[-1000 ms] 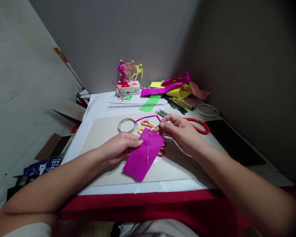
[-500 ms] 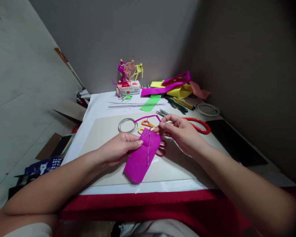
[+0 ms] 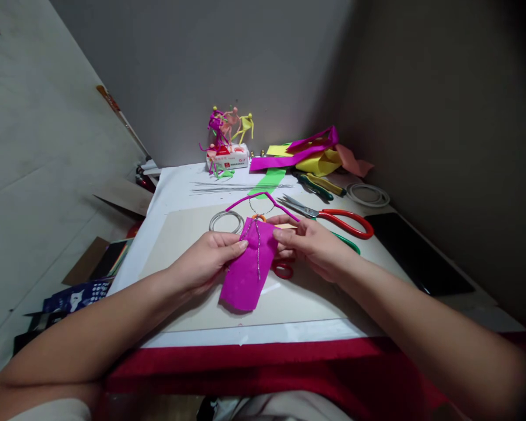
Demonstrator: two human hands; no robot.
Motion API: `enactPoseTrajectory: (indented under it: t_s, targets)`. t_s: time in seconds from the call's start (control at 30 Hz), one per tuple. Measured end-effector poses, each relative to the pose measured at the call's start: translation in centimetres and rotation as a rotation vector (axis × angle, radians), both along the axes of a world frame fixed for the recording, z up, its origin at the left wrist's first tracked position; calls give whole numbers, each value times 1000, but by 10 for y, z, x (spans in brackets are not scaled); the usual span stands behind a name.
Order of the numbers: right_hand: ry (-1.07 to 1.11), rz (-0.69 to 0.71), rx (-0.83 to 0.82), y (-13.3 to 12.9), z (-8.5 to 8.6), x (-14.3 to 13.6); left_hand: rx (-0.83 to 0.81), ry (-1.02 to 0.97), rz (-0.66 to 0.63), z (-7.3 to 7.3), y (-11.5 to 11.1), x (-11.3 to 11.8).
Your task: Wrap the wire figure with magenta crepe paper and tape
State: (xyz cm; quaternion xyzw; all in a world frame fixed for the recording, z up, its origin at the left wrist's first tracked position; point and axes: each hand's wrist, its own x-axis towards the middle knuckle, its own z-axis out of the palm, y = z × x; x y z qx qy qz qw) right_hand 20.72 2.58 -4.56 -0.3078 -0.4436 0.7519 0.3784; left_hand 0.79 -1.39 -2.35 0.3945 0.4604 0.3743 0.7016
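Your right hand (image 3: pixel 309 245) is now sitting on the edge of the magenta paper (image 3: pixel 241 286), where half a second ago its fingertips were up at the wire; the wrapped wire arms (image 3: pixel 266 194) are standing farther from you, and the red-handled scissors (image 3: pixel 307 211) are showing more fully. You are holding the paper above the beige board (image 3: pixel 179 234), with the twisted wire (image 3: pixel 258 251) lying down its face. Your left hand (image 3: pixel 210 257) is pinching the left edge, thumb on top; your right thumb is pressing the upper right edge, its other fingers partly hidden behind. You are apparently lining up the wire with the paper. Judging from this, the next move is calling for a steady left pinch, keeping the wire flat while the right fingers are guiding the free edge.
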Motion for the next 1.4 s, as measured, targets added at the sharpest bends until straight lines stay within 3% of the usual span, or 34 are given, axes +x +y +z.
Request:
enactPoseTrajectory:
  t_s: [0.17, 0.4, 1.4]
  targets:
    - [-47, -20, 31, -3, -2, -6, 38, 2, -18, -1, -1, 1]
    - [15, -202, 107, -1, -1, -2, 18, 50, 33, -4, -3, 5]
    - [-48, -247, 93, 5, -5, -1, -55, -17, 79, -6, -1, 4]
